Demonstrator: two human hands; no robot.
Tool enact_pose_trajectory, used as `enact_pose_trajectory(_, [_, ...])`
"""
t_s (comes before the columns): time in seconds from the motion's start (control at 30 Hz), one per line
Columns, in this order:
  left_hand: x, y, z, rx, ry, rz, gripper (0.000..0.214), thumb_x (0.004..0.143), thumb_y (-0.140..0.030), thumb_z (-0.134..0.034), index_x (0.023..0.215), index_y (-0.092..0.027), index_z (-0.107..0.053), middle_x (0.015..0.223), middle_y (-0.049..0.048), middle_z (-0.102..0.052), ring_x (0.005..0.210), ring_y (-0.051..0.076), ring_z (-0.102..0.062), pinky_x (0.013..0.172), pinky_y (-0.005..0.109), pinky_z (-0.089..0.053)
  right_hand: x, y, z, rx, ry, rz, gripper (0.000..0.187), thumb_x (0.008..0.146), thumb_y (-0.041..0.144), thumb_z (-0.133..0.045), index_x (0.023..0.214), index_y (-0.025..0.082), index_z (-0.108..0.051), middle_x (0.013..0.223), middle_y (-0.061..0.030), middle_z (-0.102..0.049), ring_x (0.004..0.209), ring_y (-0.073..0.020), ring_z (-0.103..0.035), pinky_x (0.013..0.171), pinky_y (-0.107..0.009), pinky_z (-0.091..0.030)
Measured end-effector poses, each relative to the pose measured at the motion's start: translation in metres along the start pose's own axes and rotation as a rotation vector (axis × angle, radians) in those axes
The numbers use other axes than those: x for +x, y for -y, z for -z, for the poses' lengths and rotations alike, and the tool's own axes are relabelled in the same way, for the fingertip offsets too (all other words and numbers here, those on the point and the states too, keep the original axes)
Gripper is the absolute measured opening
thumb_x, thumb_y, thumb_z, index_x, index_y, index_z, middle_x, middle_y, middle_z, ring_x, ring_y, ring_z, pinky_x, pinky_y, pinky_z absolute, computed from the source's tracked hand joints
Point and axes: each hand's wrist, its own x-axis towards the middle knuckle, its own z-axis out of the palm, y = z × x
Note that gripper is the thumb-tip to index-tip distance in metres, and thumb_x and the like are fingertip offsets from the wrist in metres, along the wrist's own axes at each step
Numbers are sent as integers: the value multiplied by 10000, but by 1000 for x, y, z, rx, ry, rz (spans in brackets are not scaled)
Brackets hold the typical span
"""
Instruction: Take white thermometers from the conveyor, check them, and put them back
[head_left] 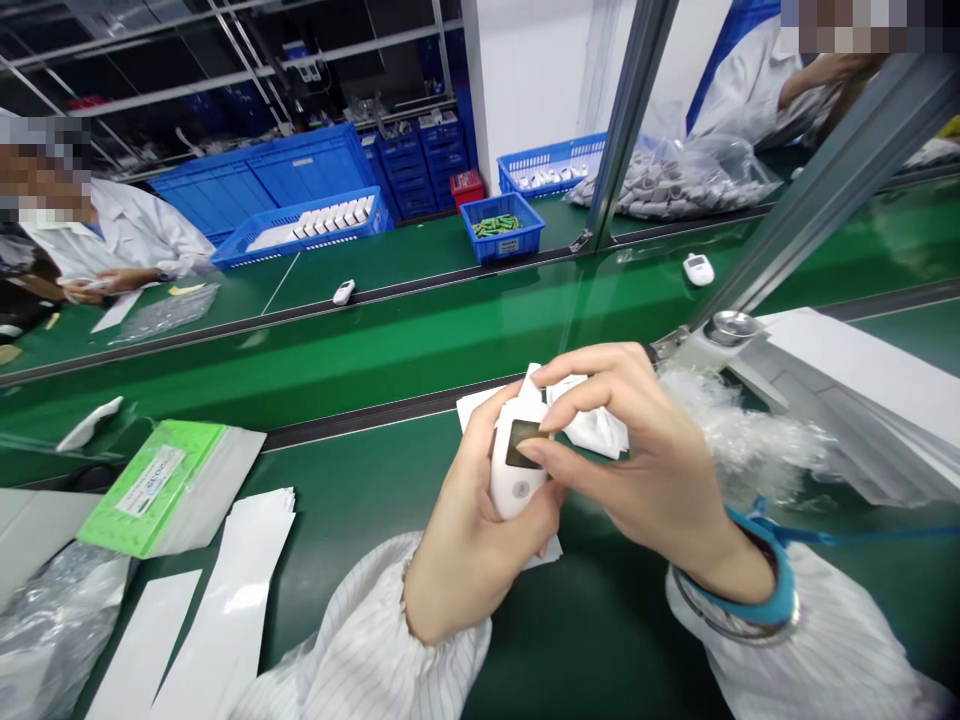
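My left hand (465, 540) is wrapped around a small white device (514, 470) with a dark square screen, held upright above the green table. My right hand (637, 460) reaches over from the right, and its thumb and forefinger pinch at the screen area. Whether they grip a film or only touch the screen I cannot tell. A crumpled white cloth or paper (596, 425) lies just behind the device, under my right fingers. Both wrists wear striped white sleeves, and a blue band circles the right wrist.
White paper strips (232, 590) and a green-topped pack (154, 485) lie at left, clear plastic bags (739, 440) at right. Two white devices (343, 292) ride the conveyor belt beyond. Blue bins (501, 228) stand behind. Other people in white coats work at far left and top right.
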Motion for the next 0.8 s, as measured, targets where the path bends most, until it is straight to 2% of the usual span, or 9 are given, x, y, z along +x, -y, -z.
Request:
enact_pose_trajectory(0.1, [-1, -1, 1, -39, 50, 1, 505, 906, -245, -622, 1362, -248, -404, 716, -54, -555, 431, 32, -457, 362, 150, -301, 0, -6, -3, 72, -63, -82, 211, 810, 210, -742, 883, 242, -547, 1039, -31, -625, 1037, -199, -570, 899, -382, -473])
enact_pose_trajectory(0.23, [-2, 5, 0, -128, 89, -36, 374, 984, -337, -502, 1345, -271, -428, 848, -23, -556, 482, 28, -489, 430, 170, -369, 0, -9, -7, 260, -141, -208, 160, 859, 197, -686, 952, 247, -565, 1009, -11, -629, 1013, -169, -604, 908, -343, -489])
enact_pose_trajectory(0.3, [-3, 10, 1, -140, 92, -40, 376, 996, -342, -484, 1361, -285, -416, 836, -29, -537, 492, 28, -488, 456, 174, -387, 0, -8, -7, 338, -83, -237, 276, 843, 234, -716, 1079, 261, -575, 1098, -6, -647, 1075, -165, -607, 930, -318, -495])
enact_pose_trajectory(0.37, [-3, 13, 3, -126, 103, -58, 417, 997, -353, -483, 1399, -290, -386, 807, -32, -518, 516, 39, -499, 475, 178, -398, 0, -6, -7, 365, 38, -249, 447, 795, 273, -773, 1187, 273, -560, 1176, 0, -658, 1106, -167, -613, 918, -296, -508])
enact_pose_trajectory(0.4, [-4, 14, 4, -109, 111, -67, 438, 997, -352, -484, 1417, -292, -373, 798, -32, -511, 528, 45, -506, 485, 181, -404, 1, -5, -7, 357, 88, -256, 475, 778, 281, -789, 1197, 271, -566, 1167, 4, -674, 1084, -167, -628, 897, -289, -517])
enact_pose_trajectory(0.53, [-4, 13, 5, -48, 140, -46, 470, 987, -328, -502, 1435, -301, -363, 869, -14, -550, 531, 43, -512, 543, 204, -435, 5, -6, -7, 335, 119, -315, 269, 820, 302, -741, 1064, 248, -644, 985, 16, -737, 957, -171, -679, 798, -286, -540])
enact_pose_trajectory(0.63, [1, 12, 1, -43, 113, -26, 380, 983, -385, -494, 1337, -257, -450, 839, -16, -577, 449, 22, -473, 514, 208, -403, 6, -12, -9, 342, 89, -355, 103, 869, 309, -677, 955, 251, -675, 929, 27, -740, 908, -161, -681, 755, -271, -536])
enact_pose_trajectory(0.73, [21, 16, 3, -30, 51, -30, 339, 986, -453, -449, 1224, -220, -515, 725, -32, -583, 362, 21, -422, 416, 191, -318, 5, -20, -11, 344, -4, -389, 125, 939, 336, -584, 999, 274, -675, 991, 36, -736, 939, -130, -666, 865, -268, -507])
enact_pose_trajectory(0.8, [47, 20, 17, -13, -35, -63, 347, 962, -477, -480, 1181, -213, -534, 677, -41, -584, 342, 33, -406, 372, 181, -278, 4, -24, -10, 381, -106, -428, 179, 958, 368, -558, 1096, 292, -642, 1086, 33, -718, 1025, -118, -643, 928, -254, -479])
